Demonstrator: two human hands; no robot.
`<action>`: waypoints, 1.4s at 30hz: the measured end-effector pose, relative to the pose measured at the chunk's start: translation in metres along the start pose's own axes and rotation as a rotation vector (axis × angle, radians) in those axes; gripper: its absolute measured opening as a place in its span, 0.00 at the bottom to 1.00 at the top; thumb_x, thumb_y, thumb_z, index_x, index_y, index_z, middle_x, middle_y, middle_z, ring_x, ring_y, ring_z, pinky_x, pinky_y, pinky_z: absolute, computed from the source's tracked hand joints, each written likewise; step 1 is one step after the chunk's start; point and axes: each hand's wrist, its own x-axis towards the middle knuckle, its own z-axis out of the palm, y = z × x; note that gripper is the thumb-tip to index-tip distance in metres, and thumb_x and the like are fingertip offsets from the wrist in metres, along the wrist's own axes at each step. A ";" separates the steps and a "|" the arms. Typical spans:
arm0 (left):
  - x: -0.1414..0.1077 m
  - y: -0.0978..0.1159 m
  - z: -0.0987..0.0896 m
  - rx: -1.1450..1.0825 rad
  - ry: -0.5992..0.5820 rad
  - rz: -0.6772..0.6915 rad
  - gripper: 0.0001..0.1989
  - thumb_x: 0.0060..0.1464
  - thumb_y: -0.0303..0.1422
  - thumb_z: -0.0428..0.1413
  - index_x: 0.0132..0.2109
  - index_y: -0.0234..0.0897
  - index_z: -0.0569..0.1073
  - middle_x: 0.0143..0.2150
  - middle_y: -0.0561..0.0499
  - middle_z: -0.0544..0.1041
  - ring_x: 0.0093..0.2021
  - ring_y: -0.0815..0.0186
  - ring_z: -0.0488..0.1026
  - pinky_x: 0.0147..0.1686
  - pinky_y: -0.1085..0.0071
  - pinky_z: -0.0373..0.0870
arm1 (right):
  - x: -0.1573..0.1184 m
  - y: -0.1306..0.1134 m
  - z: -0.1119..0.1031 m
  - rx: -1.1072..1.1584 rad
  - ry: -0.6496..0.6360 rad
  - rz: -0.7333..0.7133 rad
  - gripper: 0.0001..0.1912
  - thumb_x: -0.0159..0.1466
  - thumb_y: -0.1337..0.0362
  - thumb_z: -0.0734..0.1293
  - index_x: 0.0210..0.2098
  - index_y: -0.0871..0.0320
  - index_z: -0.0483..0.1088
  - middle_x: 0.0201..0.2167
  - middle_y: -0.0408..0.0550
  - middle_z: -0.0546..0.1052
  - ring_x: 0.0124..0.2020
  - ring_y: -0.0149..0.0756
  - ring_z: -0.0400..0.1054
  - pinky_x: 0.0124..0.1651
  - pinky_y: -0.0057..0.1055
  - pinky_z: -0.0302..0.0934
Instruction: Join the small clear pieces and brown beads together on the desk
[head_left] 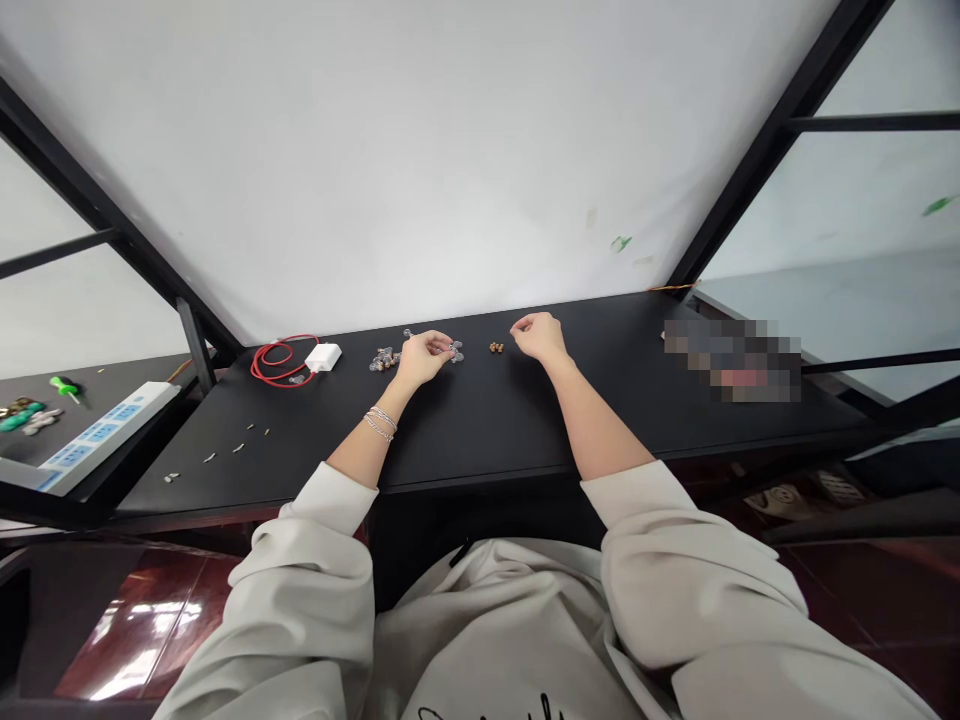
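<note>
Pale shirt (510, 640) nearest my camera, both sleeves reaching over the black desk (480, 430). Left hand (426, 357): narrow pinch, apparently on a clear piece (457, 354); clear cluster (385, 360) just beside it, on its outer side. Right hand (538, 337): fingertips drawn together; contents, if any, I cannot tell. Brown beads (496, 348) lie on the desk between the hands, nearer the right, inward of its fingertips and slightly toward the body. Group too small for me to read a long axis.
</note>
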 end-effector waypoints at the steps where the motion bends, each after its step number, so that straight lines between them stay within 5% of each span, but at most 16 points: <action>1: 0.000 0.000 0.000 0.004 -0.001 0.001 0.11 0.43 0.27 0.70 0.37 0.36 0.81 0.32 0.48 0.82 0.28 0.66 0.74 0.35 0.67 0.74 | 0.000 0.001 0.000 -0.011 -0.026 0.012 0.04 0.60 0.71 0.73 0.33 0.59 0.82 0.35 0.55 0.81 0.42 0.47 0.76 0.52 0.41 0.69; 9: 0.001 -0.005 0.001 0.022 -0.010 0.013 0.10 0.43 0.26 0.68 0.36 0.37 0.82 0.31 0.49 0.82 0.27 0.67 0.73 0.35 0.66 0.73 | -0.002 0.001 0.005 -0.057 -0.205 -0.022 0.06 0.55 0.74 0.76 0.26 0.57 0.82 0.28 0.51 0.81 0.38 0.46 0.78 0.48 0.38 0.72; 19: 0.000 -0.002 0.001 0.027 -0.024 0.006 0.11 0.42 0.27 0.70 0.36 0.37 0.82 0.32 0.48 0.83 0.28 0.67 0.73 0.34 0.67 0.73 | 0.000 0.000 0.005 0.027 -0.155 -0.055 0.08 0.50 0.71 0.80 0.30 0.58 0.81 0.27 0.49 0.80 0.35 0.41 0.77 0.45 0.35 0.72; 22: -0.002 0.001 0.001 0.036 -0.043 0.019 0.11 0.44 0.28 0.69 0.38 0.36 0.82 0.32 0.48 0.83 0.27 0.67 0.73 0.34 0.67 0.73 | -0.012 -0.014 0.008 0.206 -0.206 -0.048 0.08 0.54 0.72 0.79 0.33 0.60 0.79 0.24 0.46 0.77 0.29 0.36 0.74 0.40 0.33 0.72; 25: -0.004 0.004 0.002 0.031 -0.088 0.073 0.11 0.46 0.31 0.69 0.40 0.36 0.82 0.32 0.48 0.82 0.27 0.67 0.73 0.34 0.68 0.73 | -0.033 -0.035 0.017 0.576 -0.450 0.067 0.05 0.61 0.74 0.74 0.34 0.61 0.75 0.21 0.44 0.74 0.22 0.32 0.69 0.31 0.31 0.72; 28: -0.007 0.009 0.003 0.026 -0.125 0.126 0.13 0.47 0.33 0.68 0.41 0.35 0.82 0.33 0.48 0.83 0.28 0.67 0.73 0.34 0.68 0.73 | -0.051 -0.052 0.027 0.865 -0.667 0.178 0.08 0.69 0.71 0.70 0.32 0.63 0.74 0.26 0.50 0.78 0.28 0.33 0.74 0.38 0.30 0.75; 34: -0.010 0.012 0.002 0.040 -0.192 0.171 0.14 0.49 0.32 0.64 0.45 0.34 0.82 0.30 0.49 0.81 0.26 0.68 0.71 0.33 0.69 0.71 | -0.059 -0.059 0.031 1.030 -0.680 0.284 0.17 0.77 0.63 0.61 0.33 0.64 0.74 0.33 0.56 0.80 0.34 0.33 0.76 0.47 0.32 0.75; 42: -0.011 0.013 0.001 0.055 -0.307 0.214 0.15 0.48 0.32 0.65 0.45 0.36 0.84 0.33 0.50 0.80 0.26 0.69 0.69 0.33 0.70 0.70 | -0.060 -0.060 0.025 0.976 -0.706 0.245 0.18 0.77 0.60 0.61 0.32 0.60 0.71 0.33 0.54 0.79 0.35 0.34 0.76 0.44 0.28 0.74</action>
